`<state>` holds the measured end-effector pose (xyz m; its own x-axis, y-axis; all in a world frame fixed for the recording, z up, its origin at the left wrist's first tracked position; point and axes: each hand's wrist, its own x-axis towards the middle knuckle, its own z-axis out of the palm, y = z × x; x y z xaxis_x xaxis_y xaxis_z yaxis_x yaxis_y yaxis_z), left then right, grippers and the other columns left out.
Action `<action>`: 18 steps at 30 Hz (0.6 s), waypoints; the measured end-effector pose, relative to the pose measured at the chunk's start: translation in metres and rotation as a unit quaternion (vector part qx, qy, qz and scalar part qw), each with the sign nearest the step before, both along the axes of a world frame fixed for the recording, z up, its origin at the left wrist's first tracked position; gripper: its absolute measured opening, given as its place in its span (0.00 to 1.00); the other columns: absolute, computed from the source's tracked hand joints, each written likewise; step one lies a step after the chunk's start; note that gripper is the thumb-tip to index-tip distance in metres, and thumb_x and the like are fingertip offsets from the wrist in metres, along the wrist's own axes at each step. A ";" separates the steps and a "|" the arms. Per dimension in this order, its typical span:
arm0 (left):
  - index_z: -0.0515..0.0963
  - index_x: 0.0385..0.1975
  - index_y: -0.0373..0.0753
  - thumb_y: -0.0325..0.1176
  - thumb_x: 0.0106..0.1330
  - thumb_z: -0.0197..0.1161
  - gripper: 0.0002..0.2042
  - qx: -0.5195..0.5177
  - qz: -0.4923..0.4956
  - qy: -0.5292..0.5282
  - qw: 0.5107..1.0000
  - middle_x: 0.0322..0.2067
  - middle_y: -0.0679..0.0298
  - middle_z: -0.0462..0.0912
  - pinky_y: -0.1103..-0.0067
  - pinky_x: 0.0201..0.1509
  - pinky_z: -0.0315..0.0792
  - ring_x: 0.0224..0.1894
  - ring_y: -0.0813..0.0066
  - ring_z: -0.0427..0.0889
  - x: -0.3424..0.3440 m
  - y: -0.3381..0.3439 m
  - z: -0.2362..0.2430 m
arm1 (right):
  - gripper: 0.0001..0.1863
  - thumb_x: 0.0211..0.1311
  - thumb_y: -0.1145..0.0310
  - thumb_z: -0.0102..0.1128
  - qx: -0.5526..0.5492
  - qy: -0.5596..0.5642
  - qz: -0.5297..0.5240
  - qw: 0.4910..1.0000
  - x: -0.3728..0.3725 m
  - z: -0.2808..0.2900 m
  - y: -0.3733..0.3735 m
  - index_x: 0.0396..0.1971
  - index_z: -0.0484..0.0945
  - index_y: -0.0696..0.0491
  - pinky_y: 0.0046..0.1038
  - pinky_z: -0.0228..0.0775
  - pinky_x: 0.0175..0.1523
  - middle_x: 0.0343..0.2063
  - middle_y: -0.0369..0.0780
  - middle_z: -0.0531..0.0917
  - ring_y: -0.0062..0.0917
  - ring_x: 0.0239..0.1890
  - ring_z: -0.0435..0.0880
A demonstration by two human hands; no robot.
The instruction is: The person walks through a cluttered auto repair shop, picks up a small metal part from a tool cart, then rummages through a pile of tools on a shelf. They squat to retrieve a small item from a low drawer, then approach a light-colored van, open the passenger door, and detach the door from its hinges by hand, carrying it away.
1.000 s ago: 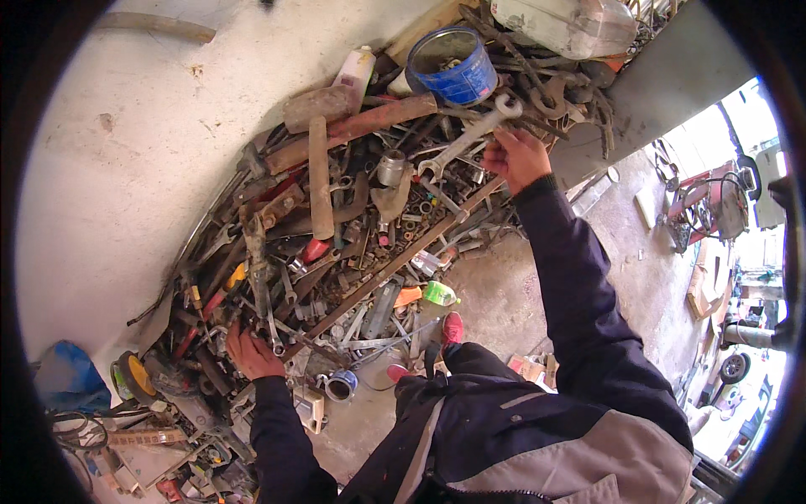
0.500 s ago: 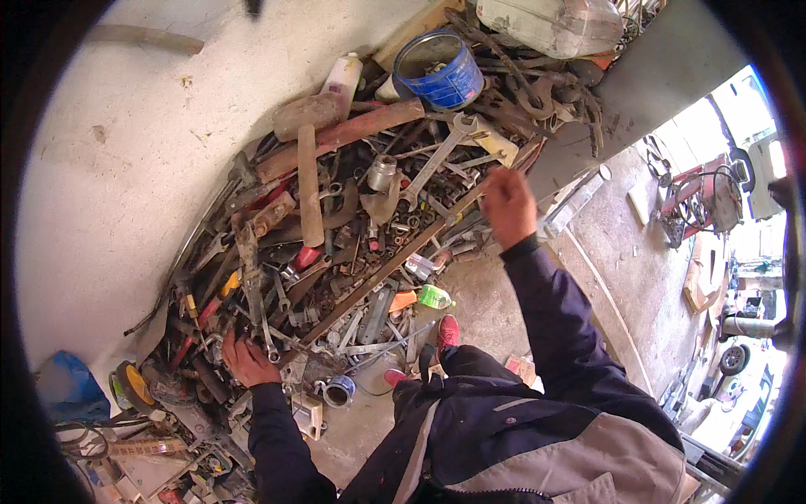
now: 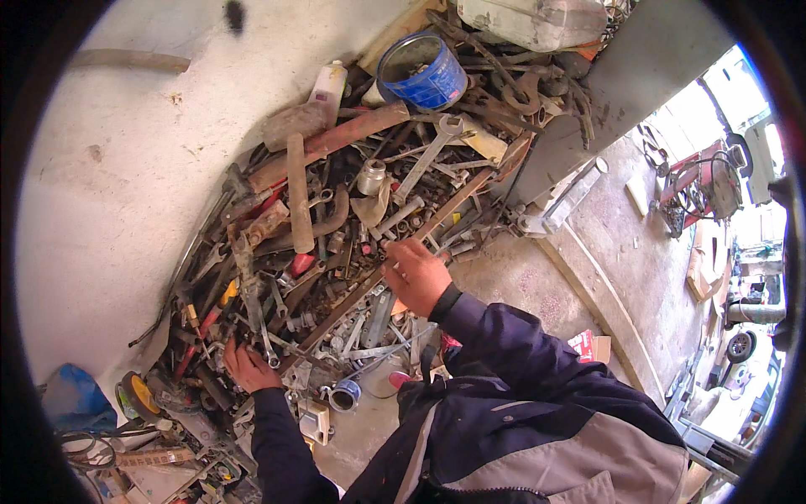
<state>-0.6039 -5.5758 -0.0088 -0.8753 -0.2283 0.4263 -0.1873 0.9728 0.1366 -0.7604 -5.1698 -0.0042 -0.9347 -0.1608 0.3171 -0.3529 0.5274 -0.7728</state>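
Observation:
My left hand (image 3: 250,368) rests among the hand tools at the near left end of the heaped bench, fingers stretched and a little apart. Beside its thumb lies a steel combination wrench (image 3: 264,332), and a red and yellow handled tool (image 3: 220,307) is just beyond. Over the wooden front edge (image 3: 348,304) of the bench, my right hand (image 3: 417,279) has its fingers curled together; whatever they may hold is too small to make out. Past it lie a large open-end wrench (image 3: 430,160), a metal cylinder (image 3: 371,176) and a wooden-handled hammer (image 3: 300,193).
A blue tin (image 3: 432,80) and a white bottle (image 3: 328,87) stand at the back against the wall. On the floor below are a small blue can (image 3: 344,395) and metal scraps. An angle grinder (image 3: 189,416) lies at left. A red machine (image 3: 705,189) stands far right.
My right hand has come left and nearer, from beside the bench's right part to its front edge. The left hand stays in nearly the same spot. The view has shifted slightly.

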 end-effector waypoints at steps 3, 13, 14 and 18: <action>0.81 0.47 0.27 0.35 0.81 0.49 0.17 -0.003 0.002 0.002 1.000 0.62 0.43 0.78 0.50 0.70 0.65 0.64 0.38 0.74 0.000 0.002 0.002 | 0.26 0.65 0.67 0.68 0.009 0.012 -0.065 0.998 -0.019 0.001 0.029 0.62 0.77 0.55 0.41 0.81 0.40 0.39 0.44 0.85 0.41 0.34 0.88; 0.81 0.48 0.27 0.32 0.79 0.50 0.15 -0.006 0.004 -0.012 1.000 0.62 0.44 0.78 0.51 0.71 0.64 0.64 0.38 0.73 -0.001 0.005 0.005 | 0.32 0.74 0.56 0.57 0.171 -0.146 -0.083 0.971 -0.059 0.022 0.056 0.75 0.66 0.49 0.54 0.81 0.44 0.36 0.53 0.89 0.55 0.37 0.89; 0.80 0.48 0.27 0.32 0.79 0.50 0.15 -0.003 0.000 -0.009 1.000 0.62 0.44 0.78 0.50 0.71 0.64 0.64 0.38 0.73 -0.002 0.005 0.005 | 0.33 0.74 0.56 0.57 0.166 -0.167 -0.062 0.970 -0.057 0.024 0.050 0.75 0.66 0.48 0.55 0.81 0.43 0.33 0.53 0.89 0.56 0.36 0.88; 0.81 0.49 0.27 0.32 0.79 0.51 0.15 0.006 0.003 -0.009 1.000 0.63 0.44 0.78 0.50 0.72 0.64 0.65 0.38 0.73 -0.002 0.004 0.005 | 0.35 0.72 0.56 0.59 0.181 -0.155 0.026 0.971 -0.038 0.029 0.018 0.77 0.64 0.43 0.54 0.80 0.37 0.24 0.53 0.86 0.54 0.30 0.88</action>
